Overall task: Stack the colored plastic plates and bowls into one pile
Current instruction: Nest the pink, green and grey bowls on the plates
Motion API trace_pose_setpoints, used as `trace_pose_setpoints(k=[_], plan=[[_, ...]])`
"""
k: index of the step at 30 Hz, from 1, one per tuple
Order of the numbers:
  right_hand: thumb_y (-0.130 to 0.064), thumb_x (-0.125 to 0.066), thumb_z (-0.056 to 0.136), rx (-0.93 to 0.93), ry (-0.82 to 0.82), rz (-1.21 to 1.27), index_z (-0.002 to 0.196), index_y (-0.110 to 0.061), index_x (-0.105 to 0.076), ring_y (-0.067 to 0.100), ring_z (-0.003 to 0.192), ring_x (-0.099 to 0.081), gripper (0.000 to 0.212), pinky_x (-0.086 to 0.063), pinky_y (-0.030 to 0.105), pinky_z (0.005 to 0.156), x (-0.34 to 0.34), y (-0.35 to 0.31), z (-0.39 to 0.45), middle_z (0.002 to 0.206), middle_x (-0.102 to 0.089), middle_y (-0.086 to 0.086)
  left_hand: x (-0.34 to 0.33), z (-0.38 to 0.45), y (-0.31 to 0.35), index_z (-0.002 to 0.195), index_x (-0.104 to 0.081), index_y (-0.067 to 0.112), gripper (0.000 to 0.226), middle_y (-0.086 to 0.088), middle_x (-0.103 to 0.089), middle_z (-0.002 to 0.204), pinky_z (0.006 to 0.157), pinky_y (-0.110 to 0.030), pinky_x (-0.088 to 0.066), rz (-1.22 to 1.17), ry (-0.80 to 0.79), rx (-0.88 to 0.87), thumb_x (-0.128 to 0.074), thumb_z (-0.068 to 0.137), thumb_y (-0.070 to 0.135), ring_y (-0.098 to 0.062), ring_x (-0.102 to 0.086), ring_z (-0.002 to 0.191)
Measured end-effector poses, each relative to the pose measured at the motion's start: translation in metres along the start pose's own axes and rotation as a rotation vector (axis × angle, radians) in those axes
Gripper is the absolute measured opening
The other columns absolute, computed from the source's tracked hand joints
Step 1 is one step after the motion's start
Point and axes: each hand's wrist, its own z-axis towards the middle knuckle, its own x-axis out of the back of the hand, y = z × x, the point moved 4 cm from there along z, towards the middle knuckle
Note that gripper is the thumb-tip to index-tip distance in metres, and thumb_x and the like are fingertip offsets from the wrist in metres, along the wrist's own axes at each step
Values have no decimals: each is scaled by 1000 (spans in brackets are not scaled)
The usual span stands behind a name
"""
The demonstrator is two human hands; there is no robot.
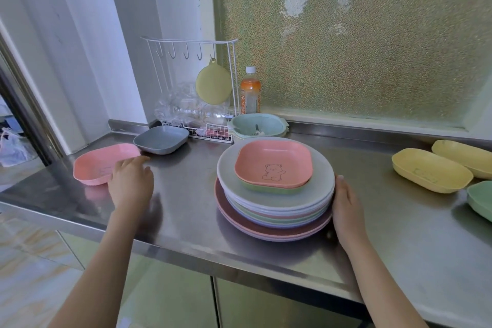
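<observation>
The left hand [130, 181] reaches out over the steel surface [186, 210] with its grip loosely spread and holding nothing, fingertips just at the near right rim of the pink square plastic bowl [98, 162]; whether they touch that rim cannot be told. That bowl lies directly ahead of and slightly left of this grip, upright, its longer side running left to right across the line of reach. Just beyond the grip, ahead and a little right, sits the grey-blue square plastic bowl [161, 139], close to the pink one. The right hand [346, 208] rests with straight fingers flat against the right side of the pile of round pastel plastic plates [274, 210], which is topped by a green square bowl [274, 189] and a pink square bowl with a bear drawing [274, 165]. The pile is well off to the right of the left grip, so the loose pink bowl would have to travel rightward across the surface. The left hand is plainly the nearer one for it; the two yellow bowls [431, 170] and another green bowl [480, 198] lie beyond the right hand, further right.
</observation>
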Motion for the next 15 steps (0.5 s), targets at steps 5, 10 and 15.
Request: trace_pose_setpoints(k=[5, 10, 15], plan=[[-34, -30, 103, 3, 1, 23, 114, -16, -65, 20, 103, -57, 41, -37, 29, 82, 2, -7, -2, 108, -66, 5, -15, 3, -19, 112, -62, 7, 28, -24, -62, 115, 90, -49, -39, 99, -45, 65, -47, 89, 14, -42, -50, 108], [-35, -29, 102, -5, -3, 28, 114, -16, -65, 21, 100, -58, 42, -37, 29, 80, 1, -6, -2, 107, -67, 6, -13, 2, -16, 125, -54, 1, 39, -30, -59, 116, 93, -47, -31, 94, -5, 99, -50, 89, 16, -45, -48, 109], [-35, -30, 102, 1, 0, 39, 115, -16, -65, 20, 104, -58, 42, -37, 29, 82, 1, -6, -1, 110, -67, 6, -14, -8, 0, 83, -71, 0, 49, -29, -65, 84, 80, -42, -31, 146, 3, 23, -33, 79, 30, -41, -52, 89]])
